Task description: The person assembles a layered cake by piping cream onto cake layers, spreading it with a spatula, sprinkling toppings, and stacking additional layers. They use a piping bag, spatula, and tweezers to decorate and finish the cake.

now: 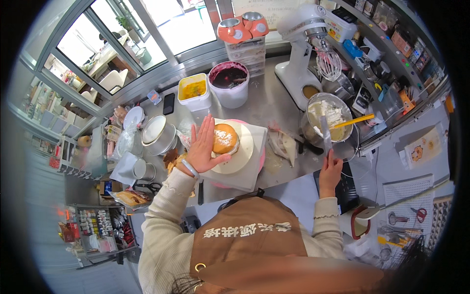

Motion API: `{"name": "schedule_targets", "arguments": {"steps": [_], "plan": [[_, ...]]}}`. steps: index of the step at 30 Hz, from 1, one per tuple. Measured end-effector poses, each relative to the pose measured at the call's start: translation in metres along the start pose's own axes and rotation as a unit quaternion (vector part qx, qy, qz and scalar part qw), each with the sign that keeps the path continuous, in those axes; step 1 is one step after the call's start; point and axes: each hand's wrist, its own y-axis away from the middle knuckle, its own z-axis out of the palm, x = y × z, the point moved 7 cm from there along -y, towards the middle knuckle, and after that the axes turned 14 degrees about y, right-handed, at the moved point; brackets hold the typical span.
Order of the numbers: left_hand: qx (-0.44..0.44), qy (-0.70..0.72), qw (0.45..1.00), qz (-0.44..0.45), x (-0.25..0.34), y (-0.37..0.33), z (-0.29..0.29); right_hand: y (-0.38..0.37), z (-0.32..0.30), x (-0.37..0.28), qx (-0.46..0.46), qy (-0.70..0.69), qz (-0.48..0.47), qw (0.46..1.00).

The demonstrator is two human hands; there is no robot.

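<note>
A small round cake with a golden-brown top and patches of white cream sits on a round cream-coloured board, on a white square slab. Fingers stretched out and thumb spread, my left hand lies along the cake's left side; I cannot tell whether it presses on it. My right hand grips the end of a metal icing spatula, its blade reaching up to the mixing bowl at the right. White cream fills part of that bowl, and a yellow-handled spatula rests in it.
A stand mixer with a whisk stands behind the bowl. A white bucket of dark fruit filling and a square tub of yellow fruit are at the back. Metal pans lie left; a piping bag lies right of the slab.
</note>
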Motion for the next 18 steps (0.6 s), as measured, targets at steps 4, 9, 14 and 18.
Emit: {"name": "schedule_targets", "arguments": {"steps": [4, 9, 14, 18], "plan": [[0.013, 0.017, 1.0, -0.011, -0.008, 0.009, -0.004, 0.045, -0.022, 0.016, -0.035, 0.046, -0.024, 0.998], [0.065, 0.08, 0.995, -0.004, -0.004, 0.028, -0.012, 0.067, -0.064, 0.044, -0.062, -0.095, 0.017, 0.993], [0.226, 0.209, 0.951, 0.009, 0.013, 0.054, -0.015, 0.013, 0.018, 0.045, -0.19, -0.478, 0.268, 0.814], [0.32, 0.171, 0.931, -0.044, 0.0, 0.091, -0.006, 0.039, 0.052, 0.038, -0.317, -0.527, 0.317, 0.722]]}}
